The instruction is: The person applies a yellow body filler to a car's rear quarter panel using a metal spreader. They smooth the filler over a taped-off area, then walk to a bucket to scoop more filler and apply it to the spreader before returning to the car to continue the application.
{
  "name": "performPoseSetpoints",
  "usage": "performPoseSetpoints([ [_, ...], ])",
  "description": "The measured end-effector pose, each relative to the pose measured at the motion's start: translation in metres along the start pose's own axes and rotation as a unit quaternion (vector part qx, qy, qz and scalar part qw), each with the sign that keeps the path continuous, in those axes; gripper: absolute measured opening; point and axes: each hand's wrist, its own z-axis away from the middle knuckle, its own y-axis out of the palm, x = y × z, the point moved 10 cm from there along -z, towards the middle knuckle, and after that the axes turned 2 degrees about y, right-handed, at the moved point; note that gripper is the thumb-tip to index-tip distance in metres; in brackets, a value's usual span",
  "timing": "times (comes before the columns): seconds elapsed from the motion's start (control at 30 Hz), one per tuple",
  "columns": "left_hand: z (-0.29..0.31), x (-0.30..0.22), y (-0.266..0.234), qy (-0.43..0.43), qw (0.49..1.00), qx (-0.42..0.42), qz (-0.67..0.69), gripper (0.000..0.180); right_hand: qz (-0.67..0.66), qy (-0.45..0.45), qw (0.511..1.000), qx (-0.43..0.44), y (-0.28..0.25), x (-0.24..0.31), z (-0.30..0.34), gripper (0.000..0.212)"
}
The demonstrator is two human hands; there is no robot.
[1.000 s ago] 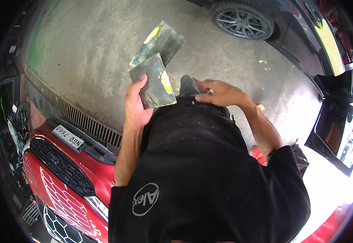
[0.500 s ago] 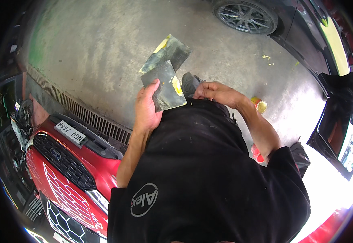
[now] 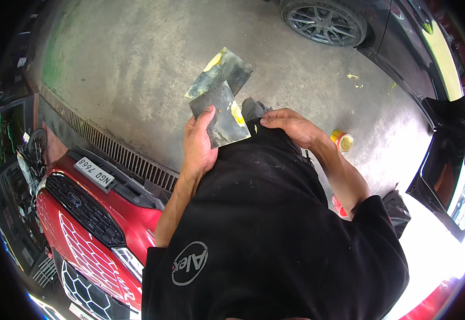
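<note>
My left hand (image 3: 199, 146) holds two grey rectangular scraper plates smeared with yellow putty. The nearer plate (image 3: 219, 114) sits under my thumb, and the farther plate (image 3: 223, 70) fans out behind it. My right hand (image 3: 291, 127) rests curled against the hem of my black shirt (image 3: 264, 213), just right of the plates. Whether it holds anything cannot be seen. A grey shoe (image 3: 252, 108) shows between the two hands.
A red car's front end (image 3: 93, 213) with its licence plate stands at lower left beside a floor drain grate (image 3: 109, 146). A small open tin (image 3: 342, 141) sits on the concrete floor (image 3: 136, 58). A dark car with a wheel (image 3: 323, 21) and an open door (image 3: 451, 160) lies to the right.
My right hand held a small dark object a second ago; it has since drawn in against my shirt and the object no longer shows. My left hand with the plates shifted slightly right.
</note>
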Motion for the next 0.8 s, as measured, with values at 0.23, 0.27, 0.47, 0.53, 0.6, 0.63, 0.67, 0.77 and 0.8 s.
performPoseSetpoints([
  [0.23, 0.002, 0.010, -0.003, -0.011, 1.000, -0.015, -0.017, 0.026, -0.056, -0.034, 0.998, -0.026, -0.003, -0.001, 0.012, 0.024],
  [0.27, 0.003, 0.011, -0.002, -0.014, 1.000, -0.011, -0.018, 0.026, -0.081, -0.032, 0.995, -0.041, -0.003, -0.002, 0.013, 0.024],
  [0.47, 0.007, 0.021, 0.002, -0.019, 0.999, 0.002, -0.029, 0.027, -0.174, -0.055, 0.981, -0.060, -0.002, -0.013, 0.014, 0.025],
  [0.53, 0.006, 0.022, 0.002, -0.018, 0.999, 0.000, -0.035, 0.027, -0.180, -0.057, 0.980, -0.058, 0.001, -0.014, 0.014, 0.026],
  [0.6, 0.007, 0.023, 0.004, -0.021, 0.999, 0.002, -0.038, 0.028, -0.186, -0.052, 0.980, -0.046, 0.007, -0.011, 0.017, 0.027],
  [0.63, 0.008, 0.024, 0.005, -0.023, 0.999, 0.003, -0.039, 0.028, -0.190, -0.050, 0.980, -0.040, 0.009, -0.010, 0.018, 0.028],
  [0.67, 0.008, 0.025, 0.004, -0.024, 0.999, 0.004, -0.041, 0.028, -0.190, -0.053, 0.980, -0.039, 0.009, -0.010, 0.018, 0.028],
  [0.77, 0.007, 0.031, -0.002, -0.026, 0.999, -0.001, -0.039, 0.029, -0.189, -0.059, 0.979, -0.040, 0.008, -0.012, 0.020, 0.030],
  [0.8, 0.006, 0.033, -0.003, -0.026, 0.999, -0.009, -0.033, 0.028, -0.187, -0.060, 0.980, -0.044, 0.008, -0.011, 0.023, 0.030],
])
